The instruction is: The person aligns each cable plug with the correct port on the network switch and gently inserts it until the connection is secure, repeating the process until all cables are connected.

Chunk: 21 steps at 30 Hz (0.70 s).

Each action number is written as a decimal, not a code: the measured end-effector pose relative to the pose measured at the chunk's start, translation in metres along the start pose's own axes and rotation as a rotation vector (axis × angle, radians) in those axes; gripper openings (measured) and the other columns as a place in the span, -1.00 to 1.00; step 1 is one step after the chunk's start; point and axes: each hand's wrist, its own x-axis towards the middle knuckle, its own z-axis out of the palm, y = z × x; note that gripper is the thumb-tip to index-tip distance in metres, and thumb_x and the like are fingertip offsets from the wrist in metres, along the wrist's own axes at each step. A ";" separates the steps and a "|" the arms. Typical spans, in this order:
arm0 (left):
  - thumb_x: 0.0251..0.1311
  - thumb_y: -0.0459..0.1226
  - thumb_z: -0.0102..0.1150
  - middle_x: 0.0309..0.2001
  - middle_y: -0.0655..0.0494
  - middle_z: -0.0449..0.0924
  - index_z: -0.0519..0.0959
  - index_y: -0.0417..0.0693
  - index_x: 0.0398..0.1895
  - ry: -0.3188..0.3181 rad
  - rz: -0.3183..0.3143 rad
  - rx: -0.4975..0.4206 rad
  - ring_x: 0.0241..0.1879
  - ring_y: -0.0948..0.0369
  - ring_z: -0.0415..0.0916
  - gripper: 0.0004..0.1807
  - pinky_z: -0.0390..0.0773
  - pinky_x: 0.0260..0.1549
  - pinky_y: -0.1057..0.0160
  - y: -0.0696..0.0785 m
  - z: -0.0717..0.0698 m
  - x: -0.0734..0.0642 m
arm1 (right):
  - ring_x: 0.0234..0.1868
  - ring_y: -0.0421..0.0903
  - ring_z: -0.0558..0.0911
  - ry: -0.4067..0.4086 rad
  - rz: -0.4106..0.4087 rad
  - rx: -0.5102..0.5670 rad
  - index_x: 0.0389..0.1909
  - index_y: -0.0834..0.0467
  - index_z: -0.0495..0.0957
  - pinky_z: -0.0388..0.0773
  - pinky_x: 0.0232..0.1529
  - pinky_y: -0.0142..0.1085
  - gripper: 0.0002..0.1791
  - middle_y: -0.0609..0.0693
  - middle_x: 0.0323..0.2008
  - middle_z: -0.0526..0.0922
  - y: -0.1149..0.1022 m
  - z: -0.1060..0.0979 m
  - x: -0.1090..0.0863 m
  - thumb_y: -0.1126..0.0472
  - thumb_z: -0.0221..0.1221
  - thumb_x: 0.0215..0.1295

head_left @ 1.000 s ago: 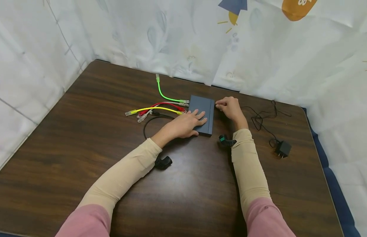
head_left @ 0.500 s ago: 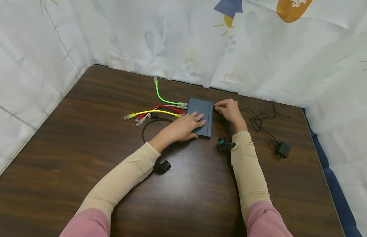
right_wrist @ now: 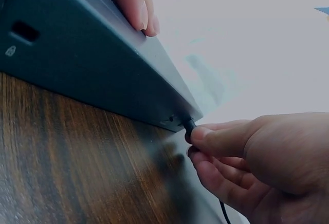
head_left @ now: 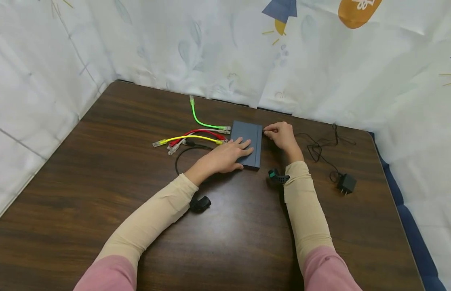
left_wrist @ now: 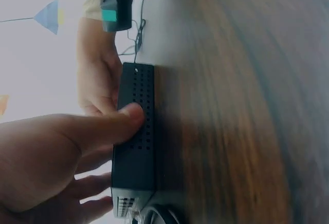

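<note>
A dark blue-grey network switch [head_left: 247,130] lies flat on the table, its vented side [left_wrist: 136,82] showing in the left wrist view. Across its top my left hand [head_left: 225,157] rests with fingers spread and straight, the thumb against the vented side. My right hand [head_left: 282,135] is at the switch's right side. There it pinches a small black power plug [right_wrist: 189,126] between thumb and fingers, the tip meeting the switch near its far corner; how deep the plug sits is hidden. From the plug a thin black cord [right_wrist: 224,211] runs below the hand.
Short network cables, green [head_left: 203,121], red [head_left: 196,131] and yellow [head_left: 190,133], plus whitish ones, lie left of the switch. A black cable [head_left: 182,153] curls by the left hand. Right stands a black power adapter [head_left: 347,183] with its tangled cord. A patterned white curtain [head_left: 225,52] hangs behind.
The head view has shifted slightly. Both hands stay where they were: the left on the switch, the right pinching the plug at its side.
</note>
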 end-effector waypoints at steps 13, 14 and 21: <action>0.31 -0.03 0.14 0.55 0.04 -0.09 0.13 0.10 0.50 0.000 -0.001 -0.005 0.53 -0.04 -0.12 -0.26 0.05 0.45 -0.05 -0.001 0.002 -0.001 | -0.18 0.04 0.65 -0.010 0.023 -0.006 0.00 0.18 0.66 0.58 -0.17 -0.13 -0.73 0.15 -0.05 0.63 -0.004 0.001 -0.003 0.21 0.16 0.36; 0.30 -0.03 0.15 0.55 0.04 -0.08 0.13 0.10 0.50 0.003 -0.005 -0.004 0.53 -0.04 -0.12 -0.26 0.06 0.45 -0.05 -0.001 0.001 -0.001 | -0.18 0.05 0.65 -0.005 0.020 0.006 0.02 0.18 0.65 0.58 -0.16 -0.12 -0.72 0.15 -0.05 0.63 -0.005 0.000 -0.004 0.20 0.16 0.36; 0.26 -0.02 0.20 0.53 0.04 0.01 0.18 0.09 0.48 0.044 0.000 0.029 0.52 -0.03 -0.03 -0.25 0.15 0.42 -0.04 -0.001 -0.001 -0.002 | -0.01 0.11 0.66 0.066 -0.008 0.104 0.13 0.18 0.57 0.57 -0.02 0.00 -0.63 0.16 0.04 0.64 -0.007 -0.011 -0.014 0.16 0.19 0.34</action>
